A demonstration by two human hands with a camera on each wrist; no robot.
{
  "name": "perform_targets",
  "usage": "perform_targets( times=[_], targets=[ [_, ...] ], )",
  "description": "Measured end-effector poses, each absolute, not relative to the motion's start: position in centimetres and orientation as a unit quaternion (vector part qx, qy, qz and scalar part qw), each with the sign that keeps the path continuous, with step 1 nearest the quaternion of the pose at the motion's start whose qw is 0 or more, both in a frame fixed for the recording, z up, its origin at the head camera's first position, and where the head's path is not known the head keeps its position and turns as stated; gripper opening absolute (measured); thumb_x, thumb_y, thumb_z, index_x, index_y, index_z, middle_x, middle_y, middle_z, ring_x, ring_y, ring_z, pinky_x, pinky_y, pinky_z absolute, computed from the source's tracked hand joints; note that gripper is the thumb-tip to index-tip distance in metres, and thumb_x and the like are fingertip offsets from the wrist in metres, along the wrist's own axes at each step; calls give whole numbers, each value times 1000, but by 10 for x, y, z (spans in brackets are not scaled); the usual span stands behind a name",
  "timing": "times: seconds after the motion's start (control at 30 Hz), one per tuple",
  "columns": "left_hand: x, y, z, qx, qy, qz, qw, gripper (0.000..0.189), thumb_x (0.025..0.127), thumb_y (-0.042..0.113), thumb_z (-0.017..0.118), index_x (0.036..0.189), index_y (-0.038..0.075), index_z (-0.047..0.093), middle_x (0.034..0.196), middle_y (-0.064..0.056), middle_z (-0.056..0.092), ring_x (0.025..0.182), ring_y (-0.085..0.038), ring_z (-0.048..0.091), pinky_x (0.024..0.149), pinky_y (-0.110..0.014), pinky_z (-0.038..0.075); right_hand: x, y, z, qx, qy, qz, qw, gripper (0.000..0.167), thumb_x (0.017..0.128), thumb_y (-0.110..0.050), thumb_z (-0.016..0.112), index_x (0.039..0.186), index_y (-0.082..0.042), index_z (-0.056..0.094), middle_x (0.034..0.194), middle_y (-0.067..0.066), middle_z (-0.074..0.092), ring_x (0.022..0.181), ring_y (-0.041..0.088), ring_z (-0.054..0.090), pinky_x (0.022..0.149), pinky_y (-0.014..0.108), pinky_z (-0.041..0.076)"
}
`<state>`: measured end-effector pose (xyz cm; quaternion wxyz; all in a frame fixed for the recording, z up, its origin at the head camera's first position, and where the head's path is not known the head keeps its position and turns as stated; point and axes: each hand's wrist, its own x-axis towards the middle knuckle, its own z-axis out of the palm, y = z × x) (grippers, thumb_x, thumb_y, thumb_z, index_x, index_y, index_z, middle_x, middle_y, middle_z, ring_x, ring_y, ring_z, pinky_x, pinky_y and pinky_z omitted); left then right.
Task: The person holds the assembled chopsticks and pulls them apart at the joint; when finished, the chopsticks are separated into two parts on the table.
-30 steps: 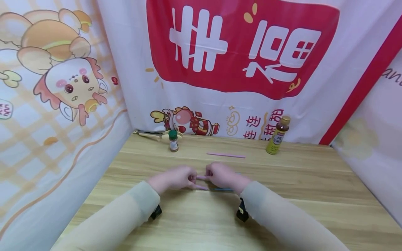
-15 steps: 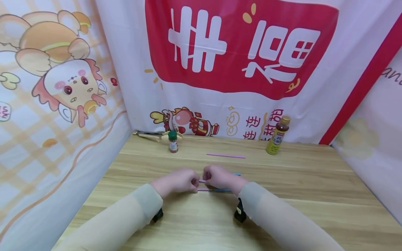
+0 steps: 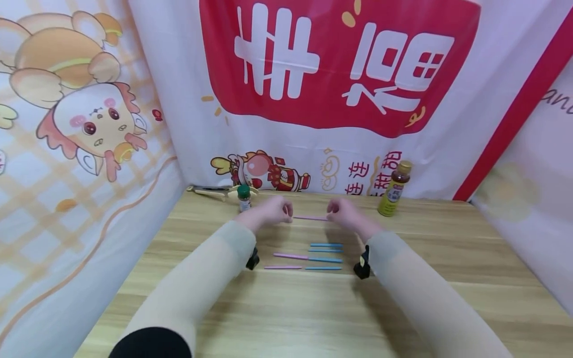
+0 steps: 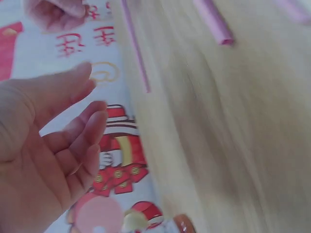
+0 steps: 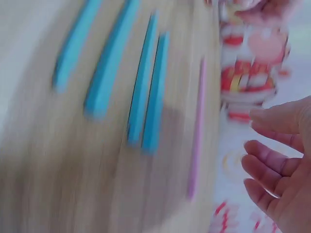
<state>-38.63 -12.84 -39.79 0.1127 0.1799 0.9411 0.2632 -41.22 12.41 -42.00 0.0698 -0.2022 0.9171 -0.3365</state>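
My left hand (image 3: 270,212) hovers near the left end of a long pink straw (image 3: 310,218) at the back of the table. Its thumb and loosely bent fingers stand apart, with nothing between them, in the left wrist view. Close to the straw's other end is my right hand (image 3: 348,216), whose relaxed fingers also hold nothing in the right wrist view. Nearer to me lie several blue straws (image 3: 326,244) and two pink ones. One pink straw (image 3: 290,256) meets a blue straw (image 3: 326,260) end to end. In front, another pink straw (image 3: 283,267) and blue straw (image 3: 323,268) lie in line, slightly apart.
A small green-capped jar (image 3: 243,198) stands behind my left hand, partly hidden. Beside it lies a slingshot-like wooden item (image 3: 215,193). At the back right is a yellow-labelled bottle (image 3: 394,190). A printed curtain (image 3: 286,139) hangs behind the wooden table (image 3: 309,308).
Both hands have let go of the pink straw by the blue one and moved forward, away from me, to the long pink straw. They have also moved apart, uncovering the front straws.
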Motion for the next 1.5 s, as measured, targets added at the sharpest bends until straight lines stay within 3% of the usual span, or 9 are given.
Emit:
perform_targets(
  times=[0.13, 0.23, 0.4, 0.53, 0.7, 1.07, 1.33, 1.5],
  targets=[
    [-408, -121, -410, 151, 942, 274, 116, 17, 89, 12, 72, 105, 8, 68, 98, -4, 64, 90, -22, 58, 83, -39, 47, -428, 142, -431, -174, 935, -295, 97, 25, 88, -8, 70, 112, -3, 63, 123, 20, 56, 114, 36, 53, 95, 51, 44],
    [-419, -116, -425, 134, 945, 278, 112, 22, 89, 12, 72, 111, 9, 68, 103, -4, 63, 94, -22, 57, 86, -40, 46, -433, 147, -439, -173, 943, -266, 100, 29, 88, -8, 70, 117, -6, 64, 129, 19, 55, 120, 35, 51, 100, 53, 41],
    [-428, -111, -444, 119, 950, 271, 96, 16, 88, 11, 74, 103, 11, 70, 100, -3, 64, 92, -21, 57, 85, -38, 47, -435, 145, -447, -190, 947, -246, 76, 28, 87, -8, 73, 113, -4, 65, 118, 17, 60, 109, 33, 56, 94, 50, 44],
    [-430, -105, -453, 126, 949, 275, 87, 6, 87, 10, 74, 89, 9, 69, 90, -2, 63, 83, -20, 56, 77, -35, 46, -433, 143, -456, -178, 949, -251, 71, 16, 86, -9, 75, 98, -7, 64, 96, 9, 63, 89, 25, 58, 79, 40, 48],
    [-423, -97, -453, 165, 948, 258, 86, 12, 87, 14, 76, 83, 10, 65, 82, -2, 61, 76, -18, 54, 72, -32, 45, -428, 139, -460, -180, 951, -241, 72, 11, 90, -9, 71, 84, -9, 62, 81, 4, 59, 76, 20, 54, 69, 34, 45],
    [-408, -90, -436, 189, 929, 298, 113, 7, 94, 13, 67, 95, 6, 67, 88, -6, 64, 78, -18, 56, 73, -33, 47, -413, 136, -433, -252, 924, -281, 66, 4, 97, -3, 58, 99, -5, 59, 92, 11, 62, 79, 20, 56, 70, 36, 49],
    [-383, -90, -390, 265, 908, 306, 104, 14, 102, 19, 55, 93, 10, 62, 78, -5, 61, 66, -17, 54, 60, -30, 47, -383, 147, -389, -333, 910, -246, 25, 11, 101, -19, 60, 99, -14, 70, 71, 0, 59, 57, 15, 50, 52, 33, 43],
    [-355, -91, -363, 311, 908, 264, 91, 16, 104, 21, 53, 100, 15, 67, 82, 1, 62, 71, -14, 56, 67, -31, 48, -358, 152, -365, -361, 903, -232, 6, 13, 101, -21, 60, 101, -18, 72, 70, -7, 59, 54, 12, 49, 50, 32, 42]
  ],
)
